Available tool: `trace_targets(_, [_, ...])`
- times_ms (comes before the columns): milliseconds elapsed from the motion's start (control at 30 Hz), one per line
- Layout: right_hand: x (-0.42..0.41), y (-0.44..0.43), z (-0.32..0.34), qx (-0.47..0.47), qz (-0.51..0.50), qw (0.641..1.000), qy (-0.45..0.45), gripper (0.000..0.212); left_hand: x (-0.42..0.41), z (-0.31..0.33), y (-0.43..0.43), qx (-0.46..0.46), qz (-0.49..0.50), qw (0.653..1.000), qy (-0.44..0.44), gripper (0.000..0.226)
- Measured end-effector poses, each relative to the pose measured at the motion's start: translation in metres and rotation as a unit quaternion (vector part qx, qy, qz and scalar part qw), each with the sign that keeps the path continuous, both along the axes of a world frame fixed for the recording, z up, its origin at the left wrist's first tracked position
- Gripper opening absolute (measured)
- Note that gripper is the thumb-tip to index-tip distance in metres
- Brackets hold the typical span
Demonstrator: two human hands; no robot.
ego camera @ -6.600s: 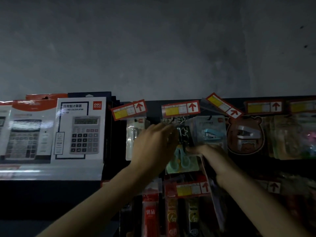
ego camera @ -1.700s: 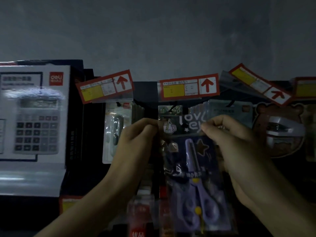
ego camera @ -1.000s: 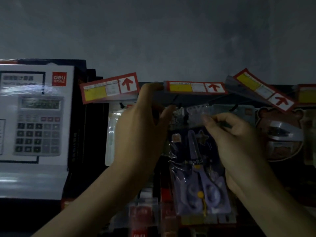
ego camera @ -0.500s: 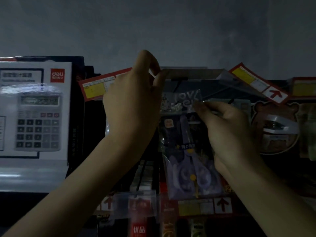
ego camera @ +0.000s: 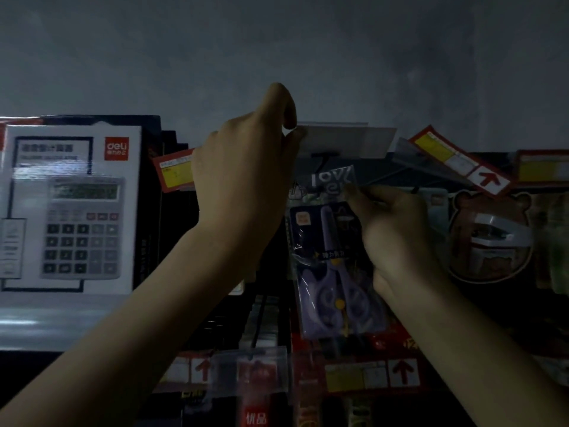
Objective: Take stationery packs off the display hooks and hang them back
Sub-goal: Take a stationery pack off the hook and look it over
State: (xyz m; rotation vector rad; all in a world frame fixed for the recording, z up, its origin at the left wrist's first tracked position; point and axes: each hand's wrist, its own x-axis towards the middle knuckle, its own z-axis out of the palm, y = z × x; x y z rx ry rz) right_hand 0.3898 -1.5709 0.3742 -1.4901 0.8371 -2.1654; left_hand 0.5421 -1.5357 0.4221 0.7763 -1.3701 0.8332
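Left hand (ego camera: 246,167) pinches the price tag (ego camera: 345,141) flipped up; right hand (ego camera: 397,235) fingers clamp the scissors pack (ego camera: 332,266) top below the hook.

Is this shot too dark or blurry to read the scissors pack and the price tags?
Head view: dim overall. The scissors pack in the right hand shows purple handles but soft print; the price tag the left hand holds up looks blank; glare streaks the calculator box.
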Motion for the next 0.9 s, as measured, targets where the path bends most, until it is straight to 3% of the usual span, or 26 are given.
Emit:
trace_targets(300, [0.005, -0.006, 0.004, 0.005, -0.051, 0.999, 0.017, 0.018, 0.009, -0.009, 0.001, -0.002, -0.028, 0.999, -0.016, 0.018])
trace_targets(733, [0.005, -0.008, 0.001, 0.027, -0.037, 0.999, -0.013, 0.019, 0.012, -0.025, 0.002, 0.016, -0.031, 0.998, -0.043, 0.013])
trace_targets(900, [0.002, -0.003, -0.003, 0.036, -0.024, 0.999, -0.020, 0.013, 0.016, -0.049, -0.002, 0.013, 0.018, 0.996, -0.090, 0.014])
